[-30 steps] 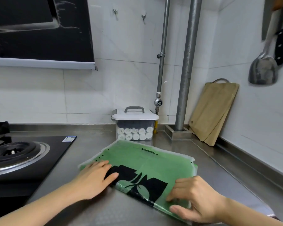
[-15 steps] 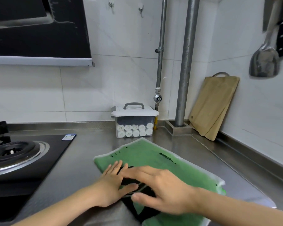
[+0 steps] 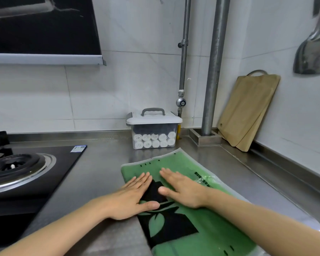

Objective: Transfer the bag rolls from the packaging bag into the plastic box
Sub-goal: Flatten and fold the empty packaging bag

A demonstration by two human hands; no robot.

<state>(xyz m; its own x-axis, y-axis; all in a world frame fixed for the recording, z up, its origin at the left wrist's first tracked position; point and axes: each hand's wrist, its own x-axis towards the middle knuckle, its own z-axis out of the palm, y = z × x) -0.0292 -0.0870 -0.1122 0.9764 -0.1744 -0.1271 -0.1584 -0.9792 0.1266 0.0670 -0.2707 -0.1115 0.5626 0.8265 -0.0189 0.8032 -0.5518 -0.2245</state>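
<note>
Plastic film is what the packaging bag [image 3: 190, 215] looks to be made of: thin, green, floppy and probably slick on the steel counter [image 3: 103, 169], so it should weigh almost nothing and crumple if pinched mid-panel. It lies flat across the lower centre and lower right of the frame, apparently emptied. The best hold is likely a corner or the pale sealed edge nearest the box. The left hand [image 3: 131, 196] and right hand [image 3: 183, 189] both lie palm-down on the bag with fingers extended, gripping nothing, merely pressing the film flat. The bag rolls [image 3: 154, 140] sit in two rows inside the plastic box [image 3: 154, 133] at centre frame against the wall, its lid on (the transfer looks finished). Compared with half a second ago, the hands no longer overlap; the right one has slid off the left and lies beside it, and the bag reaches further toward the lower right.
</note>
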